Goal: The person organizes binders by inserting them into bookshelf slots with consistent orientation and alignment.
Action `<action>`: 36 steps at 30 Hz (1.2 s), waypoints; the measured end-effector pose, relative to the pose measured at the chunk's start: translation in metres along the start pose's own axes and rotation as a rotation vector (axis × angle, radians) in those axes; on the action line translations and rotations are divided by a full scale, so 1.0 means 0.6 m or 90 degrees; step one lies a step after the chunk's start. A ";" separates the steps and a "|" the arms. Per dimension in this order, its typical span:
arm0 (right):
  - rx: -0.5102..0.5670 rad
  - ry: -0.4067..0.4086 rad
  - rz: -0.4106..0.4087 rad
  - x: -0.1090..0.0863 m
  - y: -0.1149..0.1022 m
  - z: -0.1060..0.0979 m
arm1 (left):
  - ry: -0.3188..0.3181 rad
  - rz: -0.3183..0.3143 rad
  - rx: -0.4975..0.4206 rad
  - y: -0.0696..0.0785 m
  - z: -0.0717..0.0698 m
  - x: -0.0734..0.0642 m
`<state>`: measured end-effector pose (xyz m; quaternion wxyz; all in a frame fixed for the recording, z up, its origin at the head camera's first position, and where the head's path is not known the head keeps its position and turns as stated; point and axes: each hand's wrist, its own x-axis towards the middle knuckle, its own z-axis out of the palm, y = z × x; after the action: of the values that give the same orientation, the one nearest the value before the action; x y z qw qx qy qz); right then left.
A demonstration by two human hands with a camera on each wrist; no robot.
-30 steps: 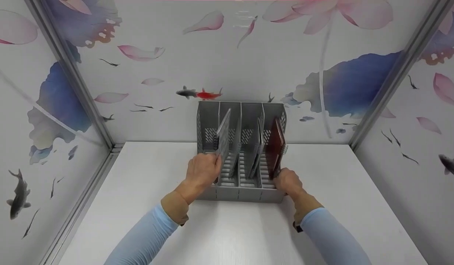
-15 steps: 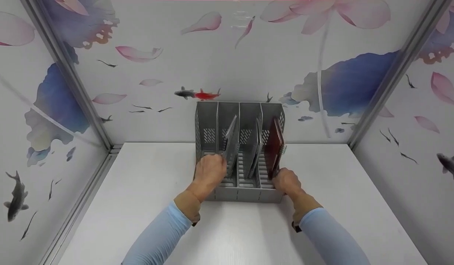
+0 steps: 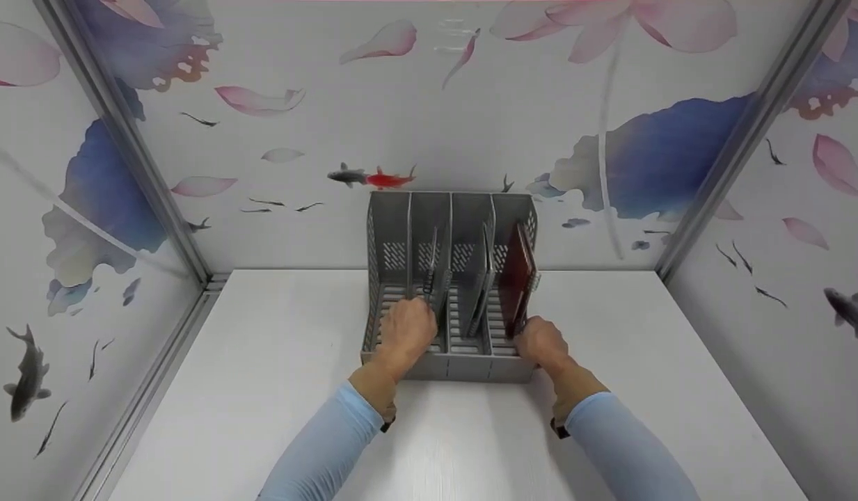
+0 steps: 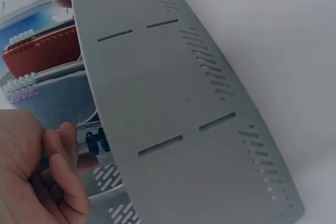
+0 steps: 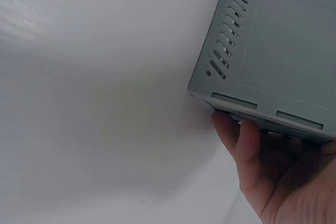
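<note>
A grey four-slot file rack (image 3: 486,369) stands against the back wall, with notebooks upright in its slots. My left hand (image 3: 409,330) is inside the second slot from the left, pinching the front edge of a thin notebook (image 3: 431,261). Black binder rings (image 4: 97,141) on that notebook show beside my fingertips in the left wrist view; the contact itself is partly hidden. At the front right corner of the rack, my right hand (image 3: 543,342) grips the side wall. Its fingers (image 5: 248,142) curl at the rack's edge in the right wrist view.
A grey notebook (image 3: 479,278) leans in the third slot, and a dark red notebook (image 3: 519,278) in the right one. White table surface (image 3: 275,334) surrounds the rack. Patterned panels with metal corner posts (image 3: 122,139) enclose the back and sides.
My left hand has moved right and slightly toward me, carrying the notebook from the left part of the rack down into the second slot. The right hand has stayed on the rack.
</note>
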<state>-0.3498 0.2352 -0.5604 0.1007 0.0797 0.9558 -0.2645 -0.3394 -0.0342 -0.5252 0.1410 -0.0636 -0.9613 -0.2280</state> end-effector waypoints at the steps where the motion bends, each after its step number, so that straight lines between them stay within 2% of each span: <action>1: 0.001 0.001 0.001 -0.001 -0.001 0.000 | -0.001 -0.005 0.001 0.000 0.004 0.000; 7: 0.002 0.003 0.003 -0.001 -0.002 0.000 | -0.021 -0.030 0.013 0.007 0.021 0.000; 14: 0.002 0.003 -0.005 0.002 -0.001 0.000 | -0.004 -0.016 0.022 0.016 0.021 0.005; 26: 0.023 0.005 0.000 0.002 0.005 0.002 | -0.039 -0.019 0.026 0.018 0.044 0.019; 36: 0.015 0.006 0.000 0.001 0.002 -0.001 | -0.045 -0.019 0.011 0.020 0.039 0.018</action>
<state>-0.3504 0.2367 -0.5606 0.0955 0.0819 0.9532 -0.2750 -0.3531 -0.0120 -0.5367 0.1040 -0.0562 -0.9684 -0.2195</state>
